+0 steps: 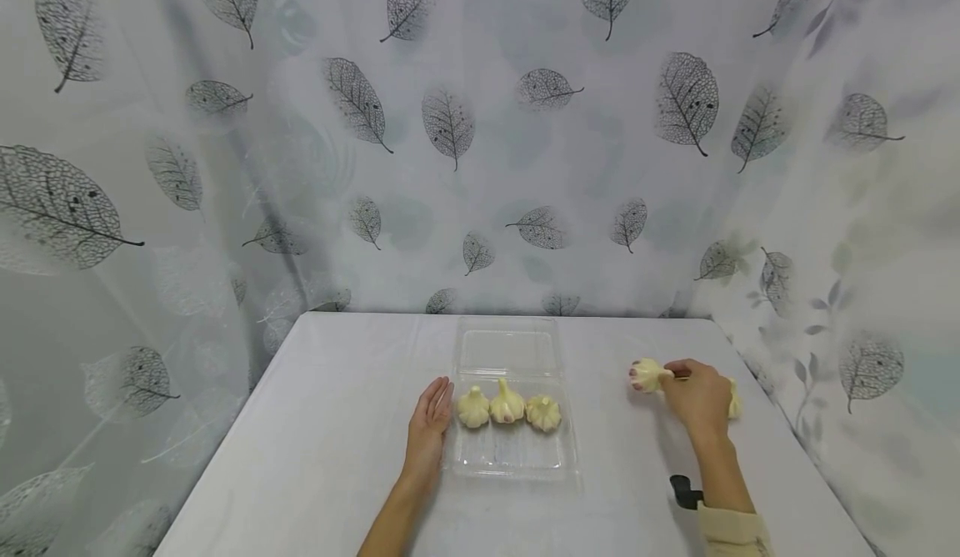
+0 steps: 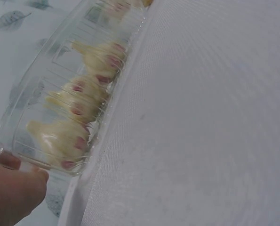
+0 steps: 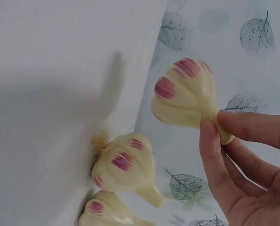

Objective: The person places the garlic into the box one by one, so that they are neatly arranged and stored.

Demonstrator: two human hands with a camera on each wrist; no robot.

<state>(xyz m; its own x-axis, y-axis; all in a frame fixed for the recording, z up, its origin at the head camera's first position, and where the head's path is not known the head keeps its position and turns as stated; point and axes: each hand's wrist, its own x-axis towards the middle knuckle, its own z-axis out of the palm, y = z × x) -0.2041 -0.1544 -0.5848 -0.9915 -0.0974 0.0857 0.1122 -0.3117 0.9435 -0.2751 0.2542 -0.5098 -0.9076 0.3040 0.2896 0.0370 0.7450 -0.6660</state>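
Head feed: I see the right hand (image 1: 697, 394) pinching a garlic bulb (image 1: 647, 374) by its stem, raised above the tabletop (image 1: 322, 424). The left hand (image 1: 427, 432) lies with fingers extended, touching the left side of a clear container (image 1: 517, 463); three bulbs (image 1: 507, 403) sit in a row inside. Right wrist gives me two loose bulbs (image 3: 125, 162) — mostly hidden behind the hand from above. Left wrist shows me reddish patches (image 2: 78, 142) through the container wall.

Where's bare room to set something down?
Free: tabletop between its left edge and left grip; strip between clear box and held bulb.
Crowded: box's back row, three garlic bulbs; right side, loose bulbs near right grip.
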